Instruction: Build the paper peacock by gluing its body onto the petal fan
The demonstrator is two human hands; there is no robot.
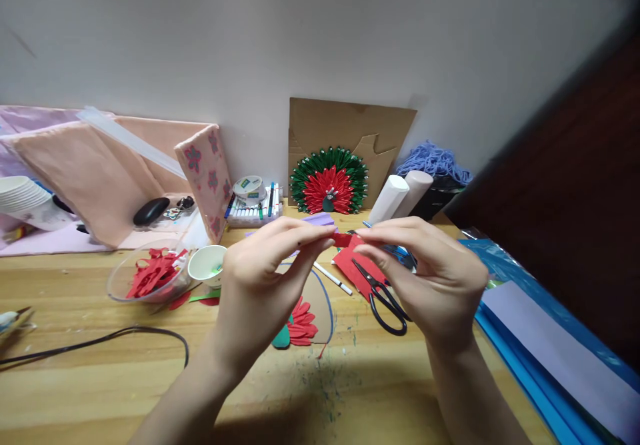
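Note:
A short red strip [343,239] is stretched between my two hands above the table. My left hand [270,278] pinches its left end, and my right hand [425,272] pinches the right end. Behind and below my right fingers lie black-handled scissors [387,305] on a red sheet [354,273]. Under my left hand, partly covered by it, rests a round cardboard piece [320,292] with a blue edge line. Red petal-like strips [302,325] and a green shape [283,338] sit on that piece. A white marker [333,278] lies beside it.
A clear bowl [113,285] of red strips and a paper cup [203,265] stand to the left. A black cable [125,330] crosses the left side. A green-and-red peacock craft [329,182] leans on cardboard [345,122] at the back. Blue sheets [525,385] lie at right.

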